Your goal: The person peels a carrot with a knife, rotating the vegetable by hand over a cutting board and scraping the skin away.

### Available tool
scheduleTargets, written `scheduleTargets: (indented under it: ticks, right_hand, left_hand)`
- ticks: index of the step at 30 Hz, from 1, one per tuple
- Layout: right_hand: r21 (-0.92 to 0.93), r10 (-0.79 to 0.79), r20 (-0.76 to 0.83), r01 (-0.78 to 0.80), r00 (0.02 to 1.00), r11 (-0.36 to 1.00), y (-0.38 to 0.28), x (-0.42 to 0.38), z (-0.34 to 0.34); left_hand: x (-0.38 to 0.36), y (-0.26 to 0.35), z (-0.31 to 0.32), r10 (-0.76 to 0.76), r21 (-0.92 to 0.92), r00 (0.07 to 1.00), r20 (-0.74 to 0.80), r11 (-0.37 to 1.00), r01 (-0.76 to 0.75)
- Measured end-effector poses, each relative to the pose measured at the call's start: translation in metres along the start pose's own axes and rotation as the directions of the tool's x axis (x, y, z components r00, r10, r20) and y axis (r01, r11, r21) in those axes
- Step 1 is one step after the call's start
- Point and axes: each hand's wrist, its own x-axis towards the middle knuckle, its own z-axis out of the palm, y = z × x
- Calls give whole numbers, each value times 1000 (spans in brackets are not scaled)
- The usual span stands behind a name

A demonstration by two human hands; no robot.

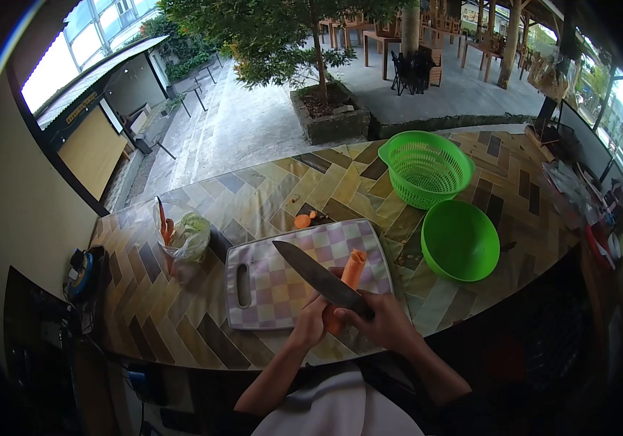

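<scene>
My left hand point(312, 322) is closed round the lower part of a peeled-looking carrot point(354, 269), which points up and away from me. In my right hand point(380, 320) is a large kitchen knife point(316, 274), its broad dark blade slanting to the upper left across the carrot. Both hands are close together over the near edge of a checkered cutting board point(268, 254) with a slot handle on its left. Small orange carrot pieces point(303, 221) lie just beyond the board's far edge. The knife's handle is hidden in my grip.
Right of the board stand a green colander point(426, 168) and a green bowl point(459, 240). At the left a clear plastic bag point(189, 238) holds pale green vegetables, with carrots point(166, 227) beside them. The patterned table point(173, 320) curves along its near edge. A planter point(331, 123) stands beyond it.
</scene>
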Motion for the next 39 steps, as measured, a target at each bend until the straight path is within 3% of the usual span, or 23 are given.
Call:
scheduleTargets:
  ticks: [9, 12, 15, 19, 21, 24, 25, 28, 29, 32, 35, 39]
  right_hand:
    - [135, 136, 113, -151, 984, 979, 7, 4, 4]
    - [289, 140, 124, -171, 982, 942, 19, 3, 13]
    - [238, 188, 207, -236, 960, 942, 14, 1, 14]
    - [258, 232, 52, -238, 971, 937, 7, 4, -3]
    - [181, 246, -107, -225, 963, 957, 13, 6, -16]
    - [34, 113, -325, -107, 939, 994, 50, 13, -26]
    - [-124, 142, -366, -199, 920, 972, 62, 16, -29]
    - [-226, 198, -344, -285, 918, 931, 62, 19, -41]
    - [-214, 238, -382, -336, 893, 917, 93, 23, -34]
    - [-347, 110, -496, -312, 861, 884, 88, 22, -30]
    - [-262, 209, -472, -363, 856, 894, 85, 26, -32]
    - [-278, 158, -468, -314, 870, 908, 87, 24, -34]
  left_hand:
    - [0, -9, -7, 27, 59, 998, -58, 998, -24]
    - [5, -21, -13, 85, 130, 993, -85, 989, -74]
    - [9, -22, -13, 99, 192, 990, -100, 978, -78]
    - [17, -10, -1, 146, 38, 983, -107, 989, -143]
    - [18, -8, -8, 53, -50, 997, -60, 997, -56]
    - [25, -13, -14, -17, -151, 1000, 9, 988, 18]
    - [26, -15, -17, -27, -174, 998, 56, 984, 36]
    - [31, -20, -21, -41, -244, 987, 153, 967, 78]
    - [32, -21, -21, -42, -267, 983, 177, 960, 89]
    - [35, -21, -19, -63, -274, 989, 132, 957, 97]
    - [45, -28, -27, -59, -422, 980, 191, 896, 136]
    - [51, -37, -35, -69, -489, 983, 170, 860, 144]
